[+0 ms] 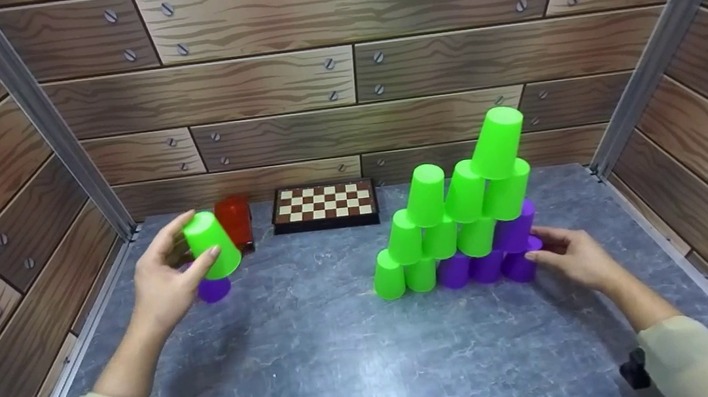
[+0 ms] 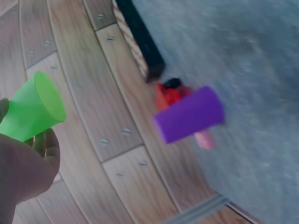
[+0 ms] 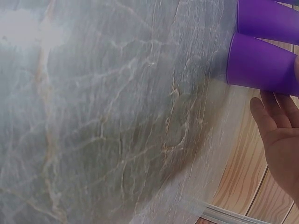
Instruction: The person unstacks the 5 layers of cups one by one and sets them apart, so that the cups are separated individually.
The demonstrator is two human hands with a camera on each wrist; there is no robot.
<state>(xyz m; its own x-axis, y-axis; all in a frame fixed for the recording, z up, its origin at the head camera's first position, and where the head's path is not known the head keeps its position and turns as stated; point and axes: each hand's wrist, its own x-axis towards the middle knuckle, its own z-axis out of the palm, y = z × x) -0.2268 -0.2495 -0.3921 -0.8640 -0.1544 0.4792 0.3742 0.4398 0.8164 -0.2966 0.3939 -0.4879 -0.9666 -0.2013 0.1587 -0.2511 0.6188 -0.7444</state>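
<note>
My left hand (image 1: 165,277) holds a green cup (image 1: 211,243) upside down in the air, thumb in front and fingers behind. Below it on the table stands a purple cup (image 1: 214,291), mostly hidden in the head view; the left wrist view shows it apart from the hand. At the right rises a stacked pyramid of upturned green cups (image 1: 440,239) and purple cups (image 1: 454,271), topped by a single green cup (image 1: 498,144). My right hand (image 1: 580,257) lightly grips the bottom row's rightmost purple cup (image 1: 519,268), thumb on its front and fingers at its far side.
Against the back wall lies a chequered board (image 1: 326,203) with a dark frame. A translucent red object (image 1: 237,222) stands behind the lifted cup. Something small and pink (image 2: 204,140) shows near the purple cup. Wood-patterned walls enclose the grey marbled table (image 1: 318,360).
</note>
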